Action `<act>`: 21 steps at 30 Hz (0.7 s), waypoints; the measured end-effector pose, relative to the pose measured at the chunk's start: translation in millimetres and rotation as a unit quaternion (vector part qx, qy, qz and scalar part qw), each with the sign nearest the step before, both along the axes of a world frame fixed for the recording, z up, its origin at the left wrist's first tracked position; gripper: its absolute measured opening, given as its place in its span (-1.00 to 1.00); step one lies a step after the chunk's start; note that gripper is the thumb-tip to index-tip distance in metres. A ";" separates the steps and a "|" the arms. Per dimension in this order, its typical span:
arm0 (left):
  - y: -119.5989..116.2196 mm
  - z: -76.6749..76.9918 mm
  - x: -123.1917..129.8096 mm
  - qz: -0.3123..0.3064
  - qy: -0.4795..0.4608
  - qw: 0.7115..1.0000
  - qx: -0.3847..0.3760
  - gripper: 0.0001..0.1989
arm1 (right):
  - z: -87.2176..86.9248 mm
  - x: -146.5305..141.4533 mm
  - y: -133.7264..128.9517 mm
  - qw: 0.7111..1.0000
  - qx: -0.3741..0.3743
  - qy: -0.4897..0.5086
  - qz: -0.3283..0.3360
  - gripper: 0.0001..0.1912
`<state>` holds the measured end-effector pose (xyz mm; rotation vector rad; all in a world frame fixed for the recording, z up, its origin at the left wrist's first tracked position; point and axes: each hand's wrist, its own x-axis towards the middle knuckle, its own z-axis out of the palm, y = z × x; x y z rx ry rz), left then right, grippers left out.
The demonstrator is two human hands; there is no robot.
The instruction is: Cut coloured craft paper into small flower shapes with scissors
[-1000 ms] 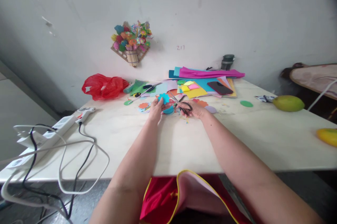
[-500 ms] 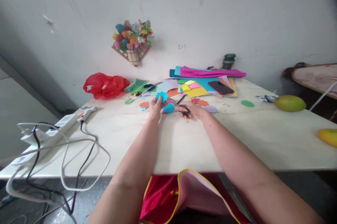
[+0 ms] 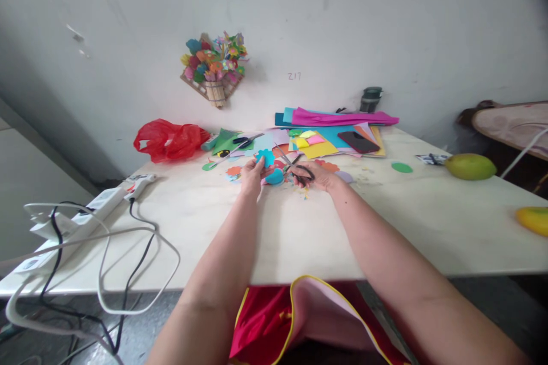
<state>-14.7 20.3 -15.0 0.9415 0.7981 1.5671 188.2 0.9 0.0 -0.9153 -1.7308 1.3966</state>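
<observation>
My left hand [image 3: 252, 175] pinches a blue flower-shaped paper cutout [image 3: 266, 157] above the white table [image 3: 299, 228]. A second blue paper piece [image 3: 274, 177] lies just below it. My right hand [image 3: 319, 177] grips black-handled scissors [image 3: 297, 169], whose blades are spread apart and point up-left toward the blue cutout. Small paper scraps lie on the table under both hands.
A stack of coloured paper sheets [image 3: 334, 125] with a dark phone [image 3: 358, 142] lies behind my hands. A red plastic bag [image 3: 169, 139], a power strip with cables [image 3: 81, 219], a green fruit [image 3: 470, 166], a yellow fruit [image 3: 533, 219] and a wall paper bouquet [image 3: 214, 65] surround them.
The scissor blades have spread apart again after lying closed half a second ago. The blue cutout has turned slightly in my left hand. Both hands stay at the same spot.
</observation>
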 end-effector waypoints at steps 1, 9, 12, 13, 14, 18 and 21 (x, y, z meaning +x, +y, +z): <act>-0.3 -0.2 0.1 -0.010 0.006 1.000 0.004 -0.59 | 1.5 -0.1 -1.2 1.000 0.007 -0.002 0.004 -0.61; -3.0 0.9 -2.4 -0.068 0.041 0.997 0.010 -0.62 | 7.0 -0.1 -5.1 0.999 0.012 -0.034 0.006 -0.68; -4.2 1.9 -3.2 -0.083 0.049 0.995 0.006 -0.64 | 7.1 -0.9 -5.1 0.999 0.008 -0.037 0.004 -0.72; -4.7 2.3 -3.1 -0.088 0.049 0.995 0.006 -0.65 | 7.3 -1.2 -5.2 0.999 0.006 -0.041 0.003 -0.73; -5.3 2.7 -2.8 -0.091 0.049 0.995 0.005 -0.67 | 7.4 -1.6 -5.3 0.999 0.004 -0.045 0.001 -0.74; -7.3 3.6 -1.5 -0.098 0.040 0.994 0.003 -0.71 | 6.9 -3.0 -5.3 0.998 -0.004 -0.060 -0.004 -0.76; -8.3 3.4 -2.0 -0.107 0.042 0.993 -0.002 -0.71 | 5.6 -3.8 -4.7 0.998 -0.012 -0.065 -0.007 -0.75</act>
